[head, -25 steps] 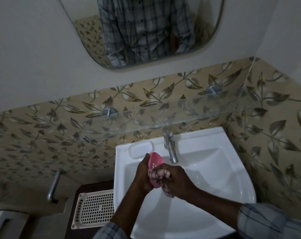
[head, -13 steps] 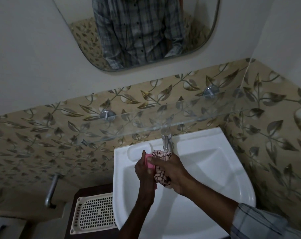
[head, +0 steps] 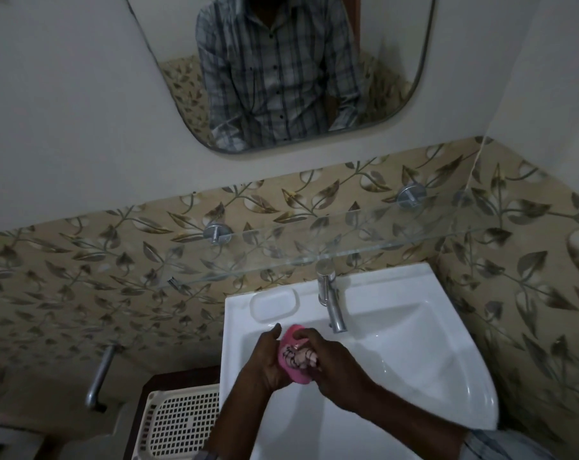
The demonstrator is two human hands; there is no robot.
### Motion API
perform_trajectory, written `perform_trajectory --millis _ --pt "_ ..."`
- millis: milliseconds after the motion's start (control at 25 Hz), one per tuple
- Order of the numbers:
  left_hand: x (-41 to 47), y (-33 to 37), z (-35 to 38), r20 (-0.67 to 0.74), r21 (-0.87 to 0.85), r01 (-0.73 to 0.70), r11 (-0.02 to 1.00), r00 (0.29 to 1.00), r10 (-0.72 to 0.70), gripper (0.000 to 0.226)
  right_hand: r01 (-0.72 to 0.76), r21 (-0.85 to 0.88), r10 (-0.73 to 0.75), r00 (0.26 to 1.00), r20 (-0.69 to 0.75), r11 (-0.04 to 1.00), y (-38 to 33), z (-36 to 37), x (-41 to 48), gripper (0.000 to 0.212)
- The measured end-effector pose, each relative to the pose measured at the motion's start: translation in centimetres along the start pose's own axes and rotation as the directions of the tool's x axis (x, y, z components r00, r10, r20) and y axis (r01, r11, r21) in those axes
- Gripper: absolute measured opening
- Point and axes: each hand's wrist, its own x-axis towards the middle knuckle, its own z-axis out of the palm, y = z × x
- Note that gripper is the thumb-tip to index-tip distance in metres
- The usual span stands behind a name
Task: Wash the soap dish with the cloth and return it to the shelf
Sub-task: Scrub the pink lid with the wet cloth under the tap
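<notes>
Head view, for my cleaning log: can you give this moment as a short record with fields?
left hand: holds pink soap dish
right hand: presses checked cloth into the dish
place: over white sink, left of the tap
glass shelf: nothing on it
stage: washing, dish not yet returned

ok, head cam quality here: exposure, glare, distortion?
Head view: dim and underexposed, with the hands dark over the brighter white sink; soft glare streaks on the basin's right slope; wide-angle bending curves the glass shelf and the tile band; the pink dish and checked cloth stay legible, fine detail soft.
</notes>
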Motion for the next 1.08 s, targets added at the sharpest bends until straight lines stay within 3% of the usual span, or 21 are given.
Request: perform_trajectory --millis 80,120,200,280,320,400,440,520,560,600,640,680,720,760,800,840,880,920,960,1000,1080 --pt "0.1 -0.7 0.3 0.015 0.005 -0.05 0.999 0.999 0.049 0.053 -0.102 0.243 0.138 0.981 -0.133 0.965 -0.8 1.1 -0.5 0.043" --pt "-0.2 -0.8 0.1 0.03 0.039 -0.037 0.999 0.999 0.035 0.048 -0.048 0.235 0.084 0.986 -0.146 0.971 -0.5 1.3 -0.7 0.039" --pt "-0.8 -0.7 -0.6 0.033 0.112 0.027 0.993 0.999 -0.031 0.047 0.219 -0.008 -0.219 0.975 -0.032 0.976 1.4 0.7 -1.0 0.029" --pt "-1.3 -0.8 -0.8 0.059 0.153 0.065 0.986 0.995 -0.075 0.045 0.619 -0.217 -0.597 0.785 0.165 0.754 5.0 -1.7 0.6 0.023" --pt "-1.4 -0.9 -0.8 0.076 0.145 0.061 0.988 0.994 -0.073 0.043 0.712 -0.271 -0.674 0.701 0.231 0.648 5.8 -3.0 1.5 0.021" --pt "-1.3 -1.0 -0.4 0.094 0.098 0.022 0.995 0.995 -0.031 0.041 0.719 -0.328 -0.694 0.689 0.212 0.613 5.4 -3.9 2.2 0.016" --pt "-1.1 -1.0 0.0 0.091 0.082 -0.027 0.996 0.996 0.019 0.04 0.648 -0.364 -0.65 0.747 0.136 0.669 4.6 -3.4 1.9 0.027" --pt "-0.4 -1.7 0.4 -0.006 0.131 -0.187 0.974 0.982 0.189 0.039 0.294 -0.314 -0.308 0.951 0.006 0.903 2.6 -0.4 0.4 0.037" --pt "0.0 -2.2 0.4 -0.086 0.219 -0.287 0.933 0.947 0.311 0.04 0.077 -0.237 -0.092 0.994 -0.054 0.969 1.0 0.7 0.1 0.03" --pt "0.3 -2.5 0.3 -0.137 0.334 -0.375 0.865 0.888 0.438 0.043 -0.178 -0.049 0.173 0.98 -0.095 0.983 -0.3 1.0 1.0 0.019" --pt "0.4 -3.1 0.1 -0.142 0.44 -0.449 0.778 0.821 0.554 0.046 -0.408 0.25 0.442 0.891 -0.1 0.878 -1.5 0.6 2.4 0.011" --pt "0.5 -3.8 0.1 -0.086 0.528 -0.504 0.684 0.769 0.633 0.047 -0.513 0.589 0.64 0.769 -0.008 0.624 -2.2 -0.2 3.9 0.009" --pt "0.6 -4.4 0.2 -0.005 0.576 -0.556 0.6 0.731 0.682 0.047 -0.505 0.789 0.724 0.681 0.113 0.351 -2.7 -1.2 5.1 0.011" --pt "0.4 -4.8 0.5 0.051 0.591 -0.589 0.551 0.709 0.703 0.046 -0.449 0.87 0.734 0.658 0.168 0.204 -3.5 -2.1 5.8 0.013" --pt "0.1 -5.1 1.0 0.061 0.555 -0.603 0.573 0.716 0.695 0.045 -0.432 0.876 0.733 0.664 0.146 0.217 -3.9 -2.4 6.0 0.013" --pt "0.0 -4.7 1.4 0.03 0.482 -0.594 0.644 0.746 0.666 0.046 -0.426 0.823 0.704 0.709 0.046 0.375 -4.0 -2.2 5.5 0.013" --pt "0.0 -4.0 1.5 -0.006 0.407 -0.564 0.718 0.785 0.62 0.051 -0.343 0.712 0.573 0.813 -0.101 0.613 -4.1 -2.0 4.1 0.014" --pt "0.0 -3.1 1.2 -0.045 0.34 -0.527 0.779 0.818 0.573 0.054 -0.163 0.539 0.31 0.931 -0.194 0.826 -3.8 -1.5 2.4 0.016" --pt "-0.2 -2.3 1.0 -0.063 0.282 -0.477 0.832 0.857 0.512 0.056 0.04 0.346 0.017 0.987 -0.162 0.937 -3.1 -1.0 0.8 0.021" --pt "-0.3 -1.8 0.4 -0.067 0.244 -0.419 0.874 0.892 0.447 0.055 0.233 0.161 -0.226 0.972 -0.064 0.959 -1.8 -1.0 -0.2 0.026" --pt "-1.0 -1.5 -0.3 -0.004 0.14 -0.282 0.949 0.958 0.285 0.055 0.598 -0.209 -0.578 0.801 0.153 0.773 1.6 -2.7 0.8 0.026"
